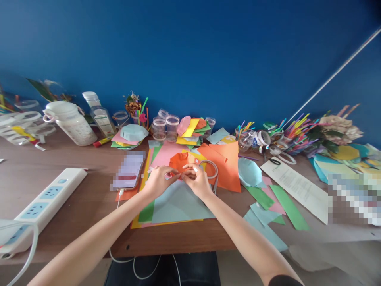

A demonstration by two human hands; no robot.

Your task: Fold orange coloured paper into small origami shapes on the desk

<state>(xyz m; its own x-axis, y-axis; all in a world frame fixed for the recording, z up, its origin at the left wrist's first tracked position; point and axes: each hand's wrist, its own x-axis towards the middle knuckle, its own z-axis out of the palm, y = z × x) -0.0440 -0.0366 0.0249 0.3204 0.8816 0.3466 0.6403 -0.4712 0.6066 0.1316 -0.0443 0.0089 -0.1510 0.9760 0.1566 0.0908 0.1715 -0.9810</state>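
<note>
A round, pleated piece of orange paper (177, 159) is held up in front of me above a stack of coloured sheets. My left hand (160, 180) pinches its near edge between thumb and fingers. Close beside it, my right hand (197, 178) pinches the same edge, the fingertips of both hands nearly meeting. Parts of the paper are hidden behind my fingers. Under my hands lies a pale blue sheet (181, 206) on top of green, pink and yellow ones. Just right of my right hand is a pale ring (212, 167), perhaps a tape roll.
A phone (129, 171) on a cable lies left of the sheets, and a power strip (44, 206) farther left. Clear cups (172, 127), bottles and piled paper rounds (131, 134) line the blue wall. Green strips (288, 208) and a printed sheet (297, 188) lie right.
</note>
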